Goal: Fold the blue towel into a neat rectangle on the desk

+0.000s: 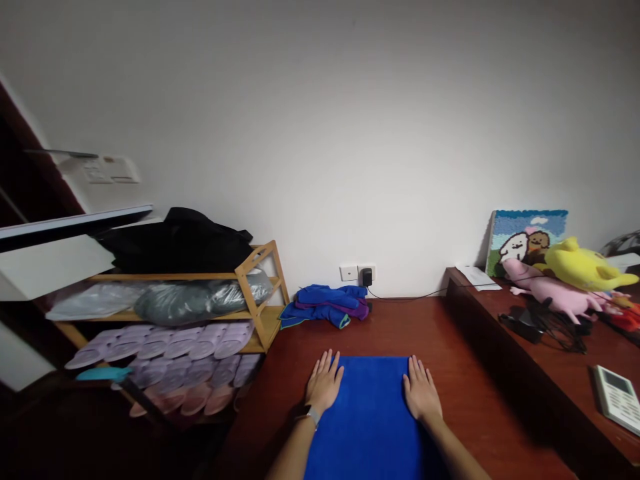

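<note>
Cloth (pixel 369 420) in plain bright blue lies flat and smooth on the reddish-brown counter (pixel 480 380), its far edge straight and its near end running out of view. The left hand (pixel 324 388) rests palm down along the cloth's left edge, its fingers (pixel 326 363) stretched forward and slightly parted, pinching nothing; a watch (pixel 313 414) with a pale band circles that wrist. The right hand (pixel 423 393) lies palm down along the right edge, thumb out over the blue fabric, its fingers straight and a little spread, also pinching nothing. Beyond them, near the wall (pixel 415 167), sits a crumpled heap of blue and purple cloths (pixel 327 304), with a black plug (pixel 367 277) in a socket just above and to the right. To the left stands a wooden rack (pixel 274 283) with a black bag (pixel 185 243) on top and rows of slippers (pixel 187 341) below. On the raised surface to the right, a yellow plush toy (pixel 583 263) lies on a pink plush toy (pixel 555 291) before a picture of two dogs (pixel 530 230); a white keypad device (pixel 617 399) lies nearer.
</note>
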The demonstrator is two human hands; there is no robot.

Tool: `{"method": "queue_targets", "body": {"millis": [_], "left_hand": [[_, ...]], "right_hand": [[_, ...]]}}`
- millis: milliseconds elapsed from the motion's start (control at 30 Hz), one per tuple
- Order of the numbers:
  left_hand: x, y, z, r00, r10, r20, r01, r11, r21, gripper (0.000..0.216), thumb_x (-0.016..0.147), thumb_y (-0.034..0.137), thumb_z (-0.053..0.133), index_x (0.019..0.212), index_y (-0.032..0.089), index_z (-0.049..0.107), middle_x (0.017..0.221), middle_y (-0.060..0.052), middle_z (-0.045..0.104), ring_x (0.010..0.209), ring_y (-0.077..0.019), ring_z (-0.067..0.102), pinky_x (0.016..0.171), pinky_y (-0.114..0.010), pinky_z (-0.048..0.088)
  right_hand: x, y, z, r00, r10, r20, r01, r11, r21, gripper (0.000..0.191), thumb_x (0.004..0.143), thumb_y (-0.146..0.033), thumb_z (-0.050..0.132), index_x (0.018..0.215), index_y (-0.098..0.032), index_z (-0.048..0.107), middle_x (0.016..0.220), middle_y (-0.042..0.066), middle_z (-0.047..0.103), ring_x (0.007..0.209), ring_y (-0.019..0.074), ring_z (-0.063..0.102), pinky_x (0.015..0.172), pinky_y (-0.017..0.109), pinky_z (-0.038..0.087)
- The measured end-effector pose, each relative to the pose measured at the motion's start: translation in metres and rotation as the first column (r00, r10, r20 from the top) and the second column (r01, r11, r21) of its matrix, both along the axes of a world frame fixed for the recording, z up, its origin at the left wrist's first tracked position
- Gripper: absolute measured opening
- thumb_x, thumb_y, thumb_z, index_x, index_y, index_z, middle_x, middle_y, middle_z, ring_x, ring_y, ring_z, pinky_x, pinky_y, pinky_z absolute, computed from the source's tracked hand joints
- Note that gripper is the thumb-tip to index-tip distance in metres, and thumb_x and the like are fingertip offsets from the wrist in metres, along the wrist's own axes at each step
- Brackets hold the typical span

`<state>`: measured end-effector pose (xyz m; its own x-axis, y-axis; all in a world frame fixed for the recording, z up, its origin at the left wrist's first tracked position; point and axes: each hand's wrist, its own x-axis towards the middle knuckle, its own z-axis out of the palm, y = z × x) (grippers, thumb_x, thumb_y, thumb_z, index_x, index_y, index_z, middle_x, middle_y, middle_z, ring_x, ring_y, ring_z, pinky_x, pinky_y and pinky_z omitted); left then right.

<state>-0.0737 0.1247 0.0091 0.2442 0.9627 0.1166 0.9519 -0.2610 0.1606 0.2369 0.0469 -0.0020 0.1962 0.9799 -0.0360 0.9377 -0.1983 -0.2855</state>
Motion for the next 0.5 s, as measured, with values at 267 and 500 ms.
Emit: {"method": "queue_targets", "body": {"millis": [267,500], "left_hand": [[0.055,-0.020,0.018,0.988,-0.135,0.074,0.120,0.977,0.177,0.060,0.107,0.045,0.021,0.158,0.017,0.037,0.164,-0.009,0.037,0.153,-0.0236,0.029,0.127,-0.045,0.022],[0.170,-0.053,0.002,0.939,-0.332,0.087,0.323,0.941,0.103,0.058,0.108,0.042,0.016,0.156,0.020,0.041,0.161,-0.006,0.044,0.151,-0.0205,0.035,0.126,-0.044,0.027]], "right_hand": [[0.000,-0.001,0.005,1.000,0.003,-0.025,-0.003,1.000,-0.001,0.079,0.100,-0.058,0.013,0.161,-0.007,0.014,0.170,0.006,0.012,0.157,0.0208,0.008,0.128,0.039,0.006],[0.000,-0.001,0.008,1.000,0.013,-0.002,-0.013,0.999,-0.037,0.081,0.099,-0.059,0.018,0.161,-0.007,0.013,0.170,0.007,0.010,0.158,0.0214,0.006,0.128,0.039,0.004]]}}
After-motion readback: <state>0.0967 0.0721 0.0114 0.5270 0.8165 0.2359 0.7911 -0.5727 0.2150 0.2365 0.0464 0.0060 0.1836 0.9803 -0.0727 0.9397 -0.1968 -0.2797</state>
